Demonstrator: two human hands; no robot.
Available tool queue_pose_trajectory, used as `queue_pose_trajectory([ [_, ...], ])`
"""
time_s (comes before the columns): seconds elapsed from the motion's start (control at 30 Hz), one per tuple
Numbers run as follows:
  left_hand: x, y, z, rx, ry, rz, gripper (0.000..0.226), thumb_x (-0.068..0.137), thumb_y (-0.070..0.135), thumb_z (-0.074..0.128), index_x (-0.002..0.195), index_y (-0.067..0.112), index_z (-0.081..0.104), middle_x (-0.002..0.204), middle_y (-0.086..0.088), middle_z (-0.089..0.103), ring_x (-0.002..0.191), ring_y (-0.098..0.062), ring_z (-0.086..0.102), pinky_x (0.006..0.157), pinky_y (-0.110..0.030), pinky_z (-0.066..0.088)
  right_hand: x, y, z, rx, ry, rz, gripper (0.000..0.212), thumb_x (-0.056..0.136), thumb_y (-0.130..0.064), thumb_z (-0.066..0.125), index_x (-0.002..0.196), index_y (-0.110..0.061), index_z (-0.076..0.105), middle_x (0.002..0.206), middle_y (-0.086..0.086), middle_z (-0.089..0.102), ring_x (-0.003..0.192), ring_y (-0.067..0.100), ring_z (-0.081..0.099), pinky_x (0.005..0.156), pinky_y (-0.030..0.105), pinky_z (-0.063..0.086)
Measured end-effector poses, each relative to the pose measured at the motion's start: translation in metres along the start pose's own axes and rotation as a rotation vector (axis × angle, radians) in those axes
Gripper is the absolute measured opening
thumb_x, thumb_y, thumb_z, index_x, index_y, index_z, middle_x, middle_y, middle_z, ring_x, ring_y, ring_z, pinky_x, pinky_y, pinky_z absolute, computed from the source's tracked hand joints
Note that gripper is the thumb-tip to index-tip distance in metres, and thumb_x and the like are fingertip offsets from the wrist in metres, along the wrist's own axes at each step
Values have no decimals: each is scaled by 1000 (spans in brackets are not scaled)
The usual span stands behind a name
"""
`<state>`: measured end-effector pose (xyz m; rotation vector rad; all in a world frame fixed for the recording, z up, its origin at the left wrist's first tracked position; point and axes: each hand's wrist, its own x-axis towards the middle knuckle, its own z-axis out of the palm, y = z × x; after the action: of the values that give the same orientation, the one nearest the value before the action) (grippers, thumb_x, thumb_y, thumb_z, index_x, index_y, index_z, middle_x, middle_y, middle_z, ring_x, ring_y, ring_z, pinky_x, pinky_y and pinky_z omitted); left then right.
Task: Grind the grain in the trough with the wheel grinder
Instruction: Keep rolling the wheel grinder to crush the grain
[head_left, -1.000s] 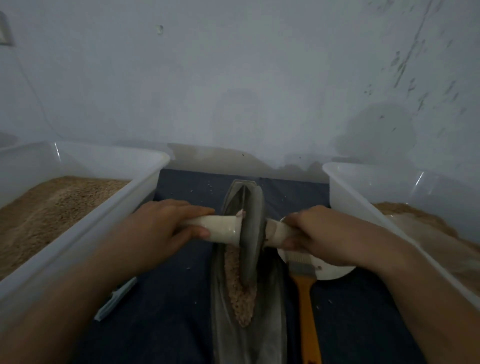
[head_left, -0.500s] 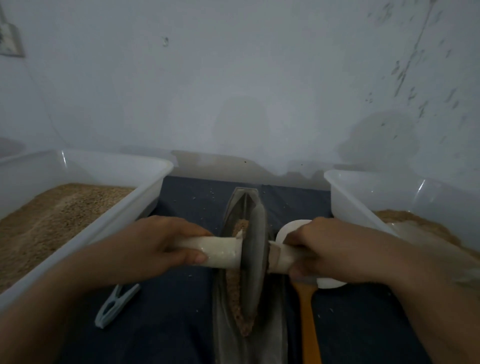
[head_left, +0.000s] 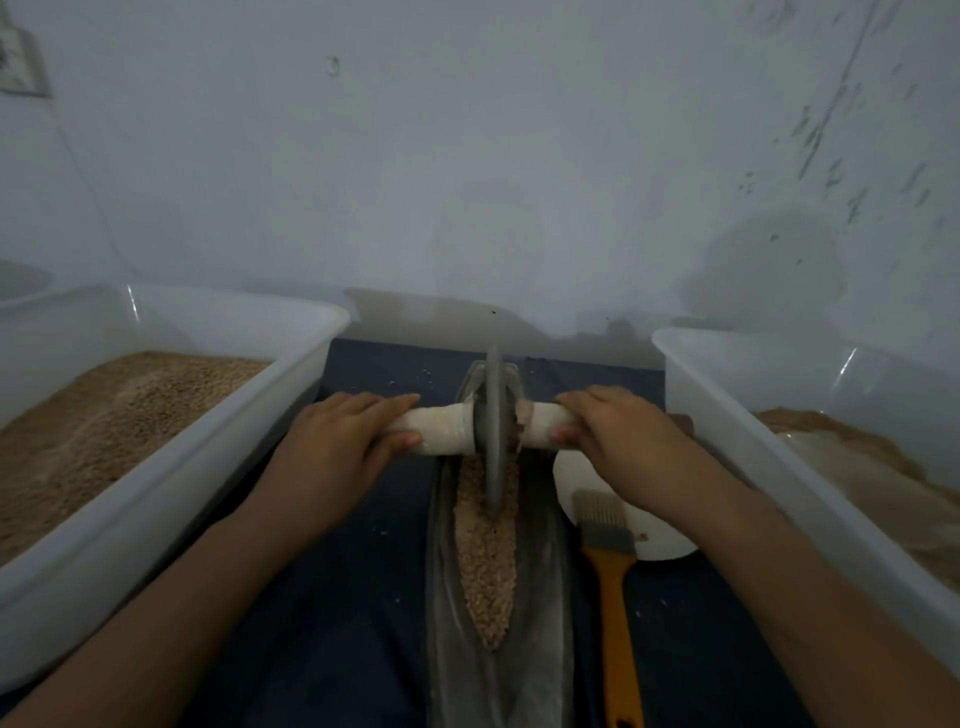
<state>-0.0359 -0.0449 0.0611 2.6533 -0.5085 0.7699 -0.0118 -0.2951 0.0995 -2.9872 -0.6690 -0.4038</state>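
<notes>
left hand (head_left: 332, 447), right hand (head_left: 618, 441): fingers curled round wheel grinder (head_left: 493, 431) handle | wheel in trough (head_left: 540, 566) grain (head_left: 488, 561)

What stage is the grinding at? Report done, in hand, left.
Done: grain is loaded in the trough. In hand: left hand and right hand grip the handle either side of the wheel grinder, its rim in the grain. Left: kernels look coarse, not powder.

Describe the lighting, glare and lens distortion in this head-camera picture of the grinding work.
Head view: dim, bluish light; small glare streaks on the left tub and right tub; wide-angle bending splays both tubs outward; soft dark patches on the wall; the grain in the trough reads reasonably sharp.
</notes>
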Motion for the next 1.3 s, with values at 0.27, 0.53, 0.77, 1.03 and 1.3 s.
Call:
queue_pose_trajectory([
  [0.27,-5,0,-39,-153,-378,33,47,74,68,32,107,44,55,95,22,59,90,7,52,81,-14,39,-25,-3,-45,69,-420,-126,28,87,-45,57,101,-22,56,90,-5,58,78,7,53,62,20,39],
  [0.53,-2,4,-38,-148,-388,32,47,71,69,32,103,43,54,94,19,58,90,5,52,76,-13,39,-26,-7,-39,-2,-392,-87,29,91,-39,55,107,-15,57,96,0,59,82,10,56,62,21,39],
  [0.77,1,5,3,148,31,34,35,83,24,69,114,10,65,99,-11,66,88,-32,61,77,-40,44,-2,0,11,-162,67,-34,37,93,-14,51,129,-16,42,126,2,48,115,17,42,91,24,31],
  [1.03,-4,4,-39,-150,-405,37,43,76,60,41,112,40,53,99,23,56,93,7,49,79,-11,37,-22,-12,-37,-117,-334,-141,25,90,-39,55,107,-21,55,99,-2,57,87,10,53,59,21,30],
  [1.3,-4,8,-49,-206,-498,-16,35,75,61,47,101,41,57,94,20,62,86,7,55,74,-9,40,-31,-13,-53,5,-461,-156,19,89,-43,56,80,-28,47,72,-10,49,60,0,47,52,15,35],
])
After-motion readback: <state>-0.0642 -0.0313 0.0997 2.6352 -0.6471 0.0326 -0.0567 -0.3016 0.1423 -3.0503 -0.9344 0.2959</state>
